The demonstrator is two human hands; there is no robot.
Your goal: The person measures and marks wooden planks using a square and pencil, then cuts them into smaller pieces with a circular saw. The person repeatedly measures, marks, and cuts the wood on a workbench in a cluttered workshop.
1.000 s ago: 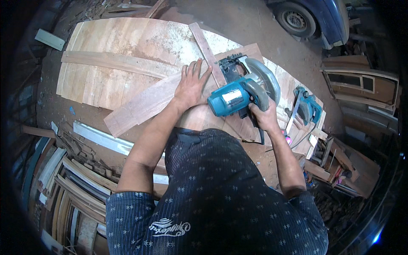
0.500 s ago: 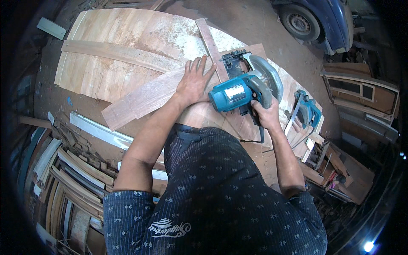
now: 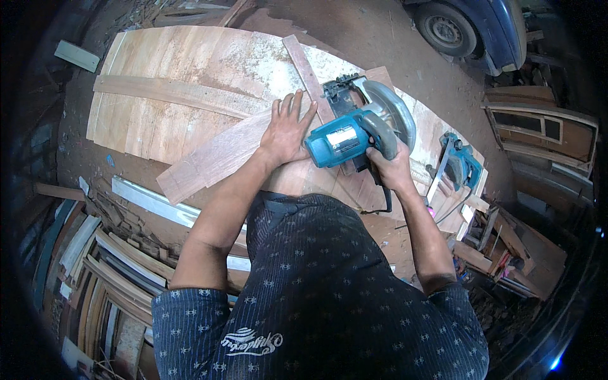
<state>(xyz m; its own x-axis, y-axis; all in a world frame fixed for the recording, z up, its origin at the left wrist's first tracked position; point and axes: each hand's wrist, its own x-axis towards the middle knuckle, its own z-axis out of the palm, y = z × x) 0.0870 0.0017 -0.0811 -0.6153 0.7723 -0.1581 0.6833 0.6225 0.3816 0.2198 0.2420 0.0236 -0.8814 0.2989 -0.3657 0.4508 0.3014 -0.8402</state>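
My left hand point(image 3: 286, 132) lies with fingers spread on a reddish-brown wooden board point(image 3: 212, 155), which slants across a large plywood worktop point(image 3: 190, 54). My right hand point(image 3: 391, 168) is wrapped round the rear handle of a teal circular saw point(image 3: 342, 139) with a grey blade guard. The saw rests over the board's right part, its motor end close to my left palm. A narrow wooden strip point(image 3: 301, 66) runs away from me between my left fingers and the saw's base. The blade and the cutting spot are hidden under the saw.
A second teal power tool point(image 3: 461, 166) sits at the worktop's right end. Its cord trails nearby. Stacked timber offcuts point(image 3: 120, 272) fill the lower left. Wooden frames point(image 3: 532, 126) lean at right, and a blue vehicle point(image 3: 494, 28) stands at the far right. Sawdust covers part of the worktop.
The view has tilted slightly, so the worktop sits a little lower in it. Both hands and the saw keep nearly the same places on the board.
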